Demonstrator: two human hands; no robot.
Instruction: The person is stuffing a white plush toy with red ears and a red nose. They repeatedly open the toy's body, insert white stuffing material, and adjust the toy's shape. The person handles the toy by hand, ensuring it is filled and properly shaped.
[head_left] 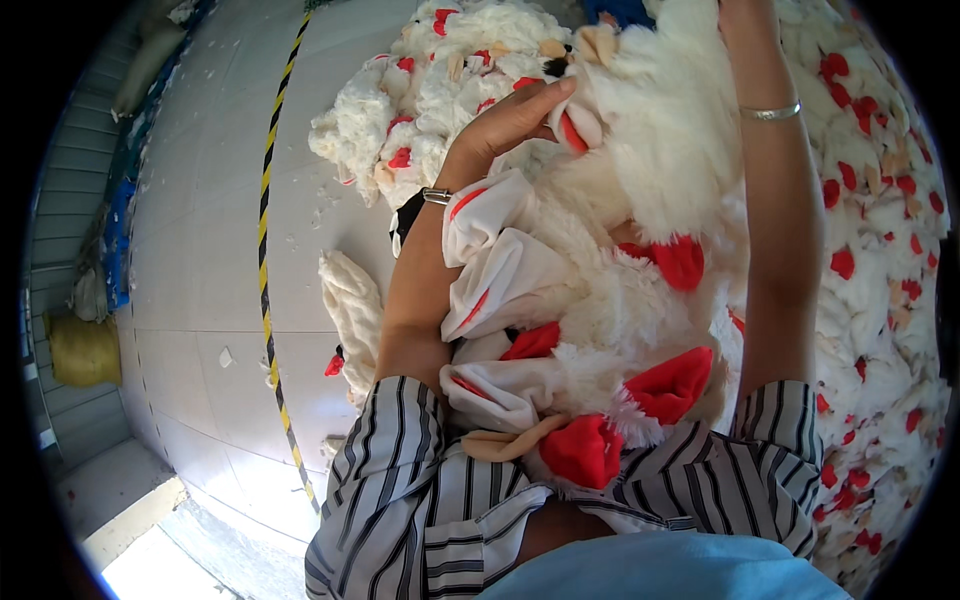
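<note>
My left hand [515, 118] grips the edge of a white furry plush toy skin [672, 105], near a white flap with a red stripe. The thumb lies on top, and the other fingers are partly hidden. At the top edge, my right hand [742, 14] is beside the same white fur; its fingers are cut off, so their grip does not show. More plush skins [610, 330] lie stacked over my lap and between my forearms, with red pieces [580, 450], white flaps [500, 290] and a beige strip [510, 440].
A heap of white plush skins [400, 120] with red bits lies ahead on the left. Another large heap [880, 300] fills the right side. One loose white skin [350, 300] lies by my left forearm. Yellow-black tape [266, 240] runs along the tiled floor [200, 270]; a yellow sack [84, 350] stands far left.
</note>
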